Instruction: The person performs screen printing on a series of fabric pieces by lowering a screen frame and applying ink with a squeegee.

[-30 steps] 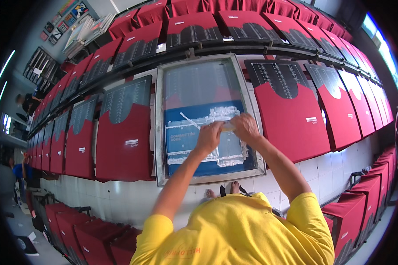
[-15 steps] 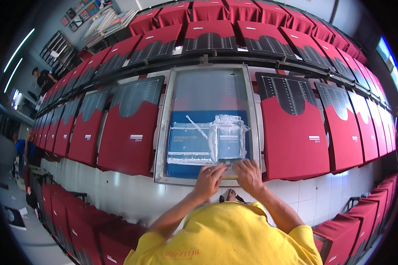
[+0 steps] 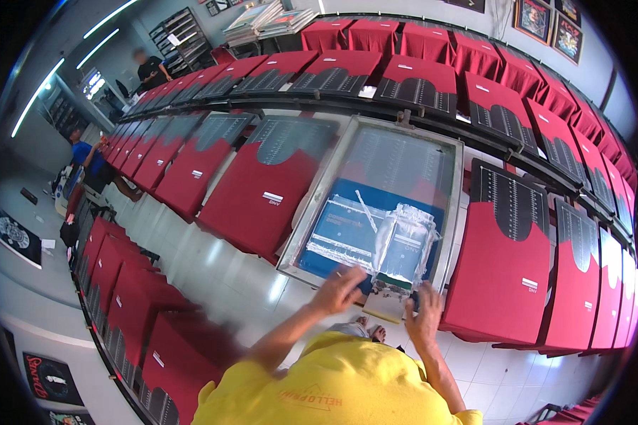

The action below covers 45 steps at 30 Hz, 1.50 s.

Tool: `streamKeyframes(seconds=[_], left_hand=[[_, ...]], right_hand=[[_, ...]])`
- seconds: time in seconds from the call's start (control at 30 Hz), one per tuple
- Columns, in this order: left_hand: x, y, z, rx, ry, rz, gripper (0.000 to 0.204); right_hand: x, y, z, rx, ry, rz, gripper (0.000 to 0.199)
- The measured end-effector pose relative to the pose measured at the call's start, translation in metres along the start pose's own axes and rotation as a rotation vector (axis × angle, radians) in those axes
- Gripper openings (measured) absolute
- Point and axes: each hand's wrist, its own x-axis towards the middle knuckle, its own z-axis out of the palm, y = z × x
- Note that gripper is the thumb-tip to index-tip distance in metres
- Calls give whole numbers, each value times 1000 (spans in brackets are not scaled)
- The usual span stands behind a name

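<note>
Gripping squeegee (image 3: 397, 283) at screen frame's (image 3: 319, 198) near edge, left hand (image 3: 340, 289), right hand (image 3: 424, 319)

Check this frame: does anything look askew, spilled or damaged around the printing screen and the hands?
Nothing clearly stands out. The framed screen lies in line with the red garments on the long table. Pale ink is smeared across its blue mesh, not beyond the frame. The left hand and right hand are at its near edge.
</note>
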Motion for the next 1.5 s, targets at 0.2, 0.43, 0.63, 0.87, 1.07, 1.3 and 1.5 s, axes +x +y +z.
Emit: streamKeyframes(seconds=[0.2, 0.43, 0.63, 0.87, 1.07, 1.3, 1.5], left_hand=[[15, -109, -52, 488, 271, -684, 43], [3, -155, -60, 61, 248, -900, 46], [9, -140, -72, -38, 481, -828, 47], [10, -110, -89, -194, 441, -825, 48], [-17, -153, -60, -331, 463, -825, 46], [-13, -169, -50, -482, 381, -787, 39], [-12, -196, -53, -418, 319, -679, 41]], right_hand=[[-1, 65, 31, 35, 126, 486, 43], [3, 94, 54, 308, 269, 692, 35], [-11, 118, 66, 534, 373, 682, 31], [-4, 109, 39, 564, 450, 673, 26], [2, 89, 43, 524, 453, 651, 25], [-3, 59, 35, 492, 528, 674, 27], [4, 42, 31, 500, 511, 751, 26]])
